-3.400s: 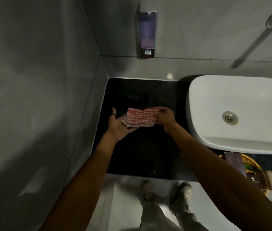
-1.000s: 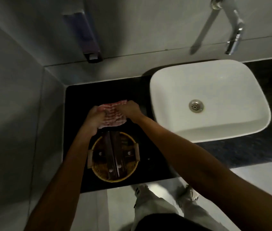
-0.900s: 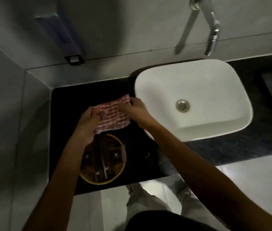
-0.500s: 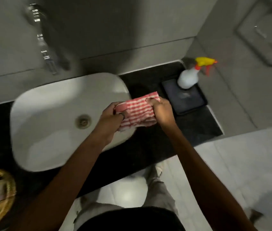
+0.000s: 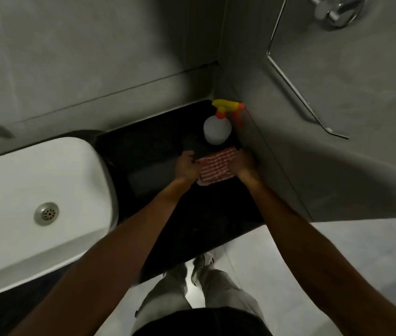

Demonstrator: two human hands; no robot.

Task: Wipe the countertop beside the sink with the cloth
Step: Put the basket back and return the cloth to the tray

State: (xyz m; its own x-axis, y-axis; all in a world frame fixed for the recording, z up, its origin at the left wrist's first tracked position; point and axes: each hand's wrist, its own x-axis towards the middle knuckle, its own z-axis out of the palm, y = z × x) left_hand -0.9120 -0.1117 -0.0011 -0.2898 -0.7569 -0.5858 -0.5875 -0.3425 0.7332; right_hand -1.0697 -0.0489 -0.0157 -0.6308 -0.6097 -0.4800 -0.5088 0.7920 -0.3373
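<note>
A red-and-white checked cloth (image 5: pixel 216 167) is stretched between both hands over the black countertop (image 5: pixel 153 141) to the right of the white sink (image 5: pixel 34 180). My left hand (image 5: pixel 186 166) grips the cloth's left end and my right hand (image 5: pixel 243 164) grips its right end, close to the grey side wall. Whether the cloth touches the counter is unclear in the dim light.
A white spray bottle (image 5: pixel 217 128) with a yellow and orange trigger stands in the back right corner, just behind the cloth, on a dark tray (image 5: pixel 192 146). The grey wall (image 5: pixel 313 141) bounds the counter on the right. Pale floor tiles (image 5: pixel 264 263) and my shoes lie below.
The cloth, held in both hands, has travelled from the counter left of the sink, over the basin, to the counter on the right. The view swung right; the basket left the frame.
</note>
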